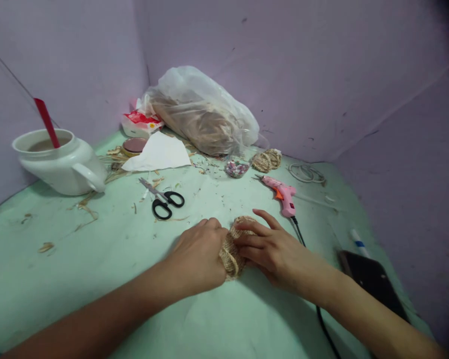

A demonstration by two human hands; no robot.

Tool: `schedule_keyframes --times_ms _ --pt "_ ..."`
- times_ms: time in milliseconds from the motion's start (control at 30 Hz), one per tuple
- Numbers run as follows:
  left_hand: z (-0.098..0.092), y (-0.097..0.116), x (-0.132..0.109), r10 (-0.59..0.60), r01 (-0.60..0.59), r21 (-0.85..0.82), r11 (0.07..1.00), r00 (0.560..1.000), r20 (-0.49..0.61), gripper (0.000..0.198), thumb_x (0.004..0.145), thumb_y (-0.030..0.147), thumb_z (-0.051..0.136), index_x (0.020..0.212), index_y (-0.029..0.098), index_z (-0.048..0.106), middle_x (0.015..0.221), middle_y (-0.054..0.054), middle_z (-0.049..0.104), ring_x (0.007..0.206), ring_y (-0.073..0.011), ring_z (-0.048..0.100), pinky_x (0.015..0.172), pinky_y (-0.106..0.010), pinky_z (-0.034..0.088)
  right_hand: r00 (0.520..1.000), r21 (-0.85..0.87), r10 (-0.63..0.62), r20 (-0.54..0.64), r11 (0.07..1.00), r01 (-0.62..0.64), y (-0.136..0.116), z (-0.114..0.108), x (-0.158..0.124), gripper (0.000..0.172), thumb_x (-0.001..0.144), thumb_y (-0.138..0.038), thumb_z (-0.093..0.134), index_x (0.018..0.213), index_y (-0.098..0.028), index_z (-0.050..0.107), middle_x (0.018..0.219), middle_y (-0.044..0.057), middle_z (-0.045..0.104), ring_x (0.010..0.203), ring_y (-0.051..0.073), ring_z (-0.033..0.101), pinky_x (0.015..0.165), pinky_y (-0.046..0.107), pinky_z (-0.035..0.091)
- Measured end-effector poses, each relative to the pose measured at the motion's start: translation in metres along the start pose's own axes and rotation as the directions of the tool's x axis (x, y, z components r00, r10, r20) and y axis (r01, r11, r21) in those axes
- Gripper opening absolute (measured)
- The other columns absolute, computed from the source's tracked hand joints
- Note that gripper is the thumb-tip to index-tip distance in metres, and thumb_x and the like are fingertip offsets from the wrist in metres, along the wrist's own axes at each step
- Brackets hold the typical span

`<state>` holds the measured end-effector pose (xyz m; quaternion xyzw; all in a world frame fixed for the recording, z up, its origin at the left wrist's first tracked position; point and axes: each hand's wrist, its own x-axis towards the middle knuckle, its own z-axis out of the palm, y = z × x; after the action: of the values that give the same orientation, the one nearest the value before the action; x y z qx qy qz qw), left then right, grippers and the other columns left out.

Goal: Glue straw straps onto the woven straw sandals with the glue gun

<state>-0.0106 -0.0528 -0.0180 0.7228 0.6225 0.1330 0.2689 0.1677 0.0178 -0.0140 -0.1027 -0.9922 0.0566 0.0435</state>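
Between my hands, low over the green tabletop, is a tan woven straw piece (231, 252) with a braided, twisted surface. My left hand (205, 252) is closed on its left side, the fingertips hidden behind the knuckles. From the right, my right hand (267, 247) grips the piece with several fingers curved over its edge, while one finger lifts off it. The right thumb is hidden. Beyond the right hand lies a pink hot glue gun (282, 193) with an orange trigger. Scissors (163, 199) with black handles rest ahead of my left hand.
A white ceramic pot (69, 167) with a red stick stands far left. Along the back are a plastic bag (209, 117) of brown fibre, white paper (159, 153), a small bag of beads (237, 168) and woven pieces (267, 160). A dark phone (372, 279) and black cord (325, 326) lie right.
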Motion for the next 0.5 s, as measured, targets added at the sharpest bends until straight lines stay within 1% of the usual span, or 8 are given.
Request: schedule_keyframes --times_ms 100,167,233,333,400,500 --pt "0.002 0.003 0.003 -0.013 0.013 0.034 0.999 1.0 0.002 0.018 0.069 0.022 0.046 0.083 0.021 0.056 0.088 -0.006 0.054 0.086 -0.0214 0.051 0.071 -0.032 0.042 1.0 0.033 -0.025 0.0 0.999 0.025 0.001 0.005 -0.001 0.018 0.08 -0.009 0.051 0.088 -0.02 0.063 0.096 0.002 0.068 0.107 0.017 0.052 0.11 0.044 0.009" --pt "0.004 0.004 0.004 -0.009 0.009 0.041 0.999 1.0 0.002 0.022 0.065 0.016 0.046 0.084 0.021 0.055 0.091 -0.005 0.053 0.088 -0.0214 0.05 0.072 -0.033 0.042 1.0 0.046 -0.021 -0.001 0.999 0.021 0.001 0.007 -0.001 0.017 0.078 -0.01 0.051 0.087 -0.018 0.063 0.093 0.002 0.068 0.099 0.017 0.055 0.111 0.042 0.01" --pt "0.005 0.004 0.005 0.005 -0.005 0.044 0.999 1.0 0.001 0.027 0.061 0.012 0.046 0.085 0.021 0.054 0.092 -0.005 0.053 0.089 -0.0215 0.049 0.073 -0.033 0.042 1.0 0.048 -0.012 -0.004 0.999 0.012 0.0 0.009 0.001 0.017 0.077 -0.009 0.05 0.084 -0.018 0.064 0.087 0.002 0.068 0.093 0.017 0.056 0.112 0.042 0.01" --pt "0.005 0.004 0.005 0.028 -0.028 0.042 0.999 1.0 0.0 0.028 0.059 0.011 0.045 0.084 0.021 0.053 0.092 -0.004 0.054 0.089 -0.0216 0.049 0.074 -0.034 0.043 1.0 0.036 -0.016 0.01 0.999 0.015 -0.001 0.009 0.005 0.019 0.077 -0.008 0.047 0.074 -0.018 0.062 0.075 0.001 0.066 0.085 0.017 0.057 0.111 0.043 0.011" --pt "0.003 0.004 0.004 0.04 -0.04 0.049 0.998 0.999 0.0 0.027 0.06 0.012 0.045 0.083 0.021 0.054 0.091 -0.005 0.055 0.088 -0.0213 0.049 0.073 -0.033 0.042 1.0 0.019 -0.016 0.018 1.0 0.015 -0.002 0.008 0.006 0.02 0.078 -0.009 0.046 0.069 -0.019 0.061 0.07 0.0 0.064 0.082 0.017 0.057 0.111 0.043 0.01" --pt "-0.007 0.001 0.008 0.066 -0.069 0.043 0.997 0.996 0.052 0.023 0.062 0.016 0.046 0.081 0.021 0.059 0.088 -0.005 0.057 0.082 -0.0199 0.052 0.066 -0.029 0.041 0.999 0.0 0.015 0.029 1.0 -0.015 -0.003 0.008 0.005 0.017 0.074 -0.009 0.05 0.069 -0.02 0.061 0.074 0.0 0.066 0.083 0.017 0.057 0.111 0.046 0.006"
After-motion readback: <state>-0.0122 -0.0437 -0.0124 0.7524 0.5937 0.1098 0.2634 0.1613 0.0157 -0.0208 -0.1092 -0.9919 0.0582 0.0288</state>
